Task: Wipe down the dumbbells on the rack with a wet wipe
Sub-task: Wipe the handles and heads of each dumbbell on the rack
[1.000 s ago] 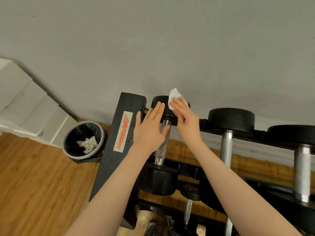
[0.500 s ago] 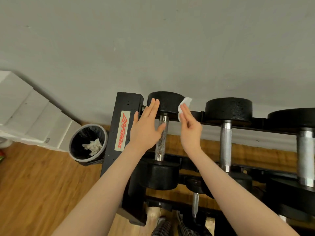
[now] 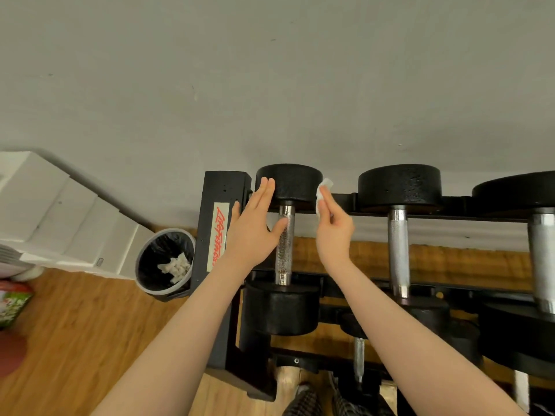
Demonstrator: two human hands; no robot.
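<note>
Nearest the camera, both forearms reach up over the black rack [image 3: 214, 235] toward its leftmost dumbbell [image 3: 285, 244], which lies across the top rails with its near head low in the view and its far head against the wall. The left hand [image 3: 253, 228] is flat, fingers straight and laid on the left flank of the far head, thumb beside the knurled handle; it steadies but grasps nothing. The right hand [image 3: 333, 228] pinches a small white wet wipe [image 3: 322, 193] between fingertips and thumb, pressed to the right edge of that same head. Risk one: the wipe is bunched small and held only at the tips, so a firm stroke over the rough casting could drag it loose behind the rack. Risk two: an open palm gives little restraint, and sideways pressure may roll the dumbbell on its rails toward the neighbouring dumbbell [image 3: 398, 235]. Farther left on the floor, a lined bin [image 3: 165, 262] holds used wipes.
</note>
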